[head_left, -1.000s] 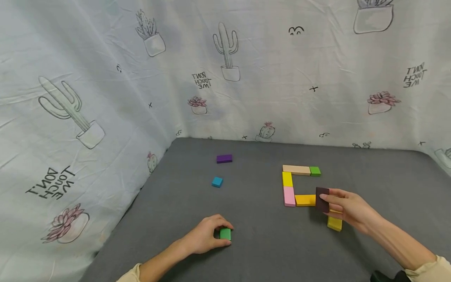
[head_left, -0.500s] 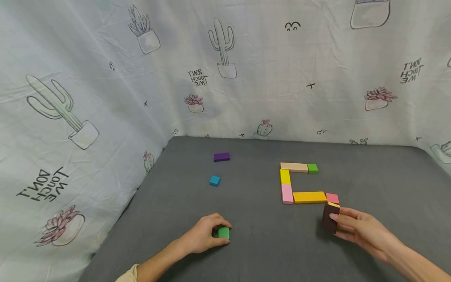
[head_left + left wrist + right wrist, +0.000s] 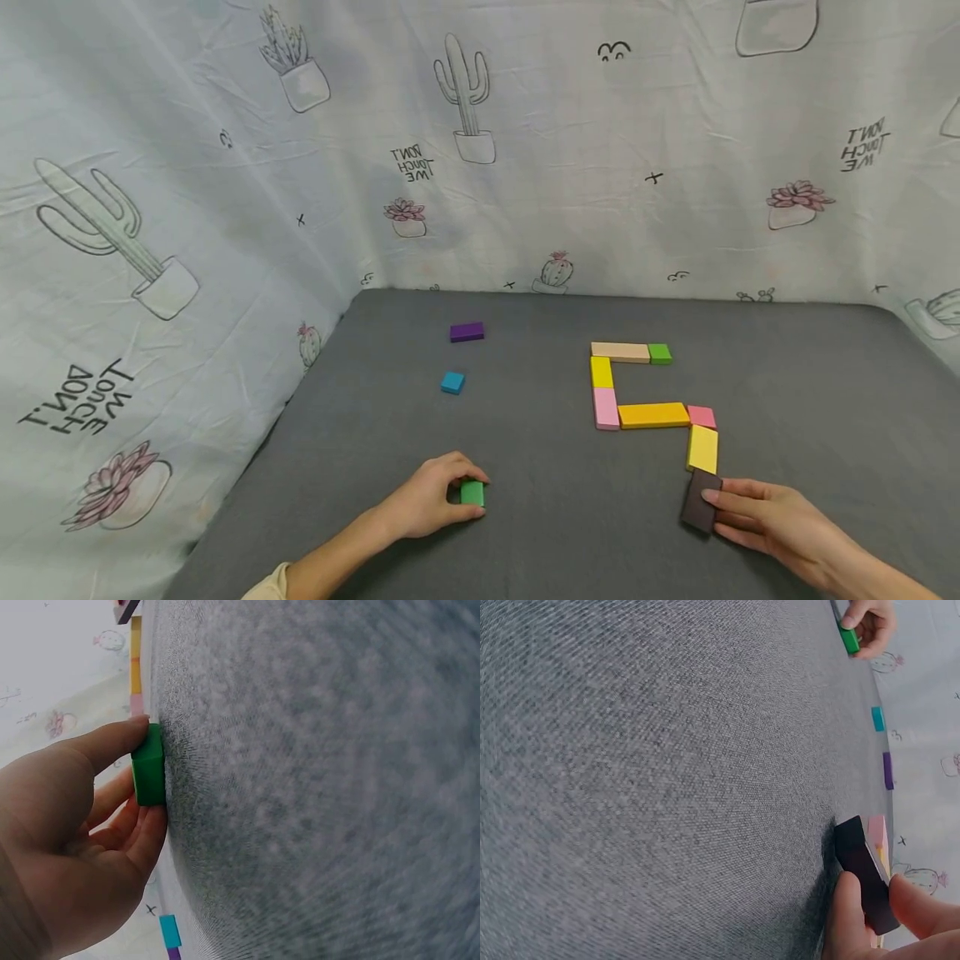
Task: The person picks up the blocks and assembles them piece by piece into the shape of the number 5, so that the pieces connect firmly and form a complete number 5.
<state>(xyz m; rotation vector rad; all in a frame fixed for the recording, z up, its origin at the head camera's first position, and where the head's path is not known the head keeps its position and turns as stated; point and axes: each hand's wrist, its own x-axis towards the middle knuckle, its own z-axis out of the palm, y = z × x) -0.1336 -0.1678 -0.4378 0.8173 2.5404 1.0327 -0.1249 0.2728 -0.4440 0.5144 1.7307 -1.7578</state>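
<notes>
My right hand (image 3: 780, 525) pinches a dark brown block (image 3: 701, 502) between thumb and fingers, at the near end of a line of blocks. Its far edge is close to a pale yellow block (image 3: 702, 448); whether they touch I cannot tell. In the right wrist view the brown block (image 3: 866, 874) is tilted, with a shadow beside it. My left hand (image 3: 427, 500) grips a small green block (image 3: 472, 493) at the near middle of the grey table. The left wrist view has that green block (image 3: 149, 766) between thumb and fingertips, down at the cloth.
The line continues through a coral block (image 3: 701, 417), orange block (image 3: 654, 415), pink block (image 3: 606, 408), yellow block (image 3: 602, 372), beige block (image 3: 620, 352) and light green block (image 3: 660, 354). A blue block (image 3: 452, 382) and purple block (image 3: 467, 332) lie left. A printed curtain (image 3: 600, 167) hangs behind.
My right hand has carried the brown block nearer, from above the orange block to below the pale yellow block, uncovering the coral block. The left hand keeps its grip on the green block.
</notes>
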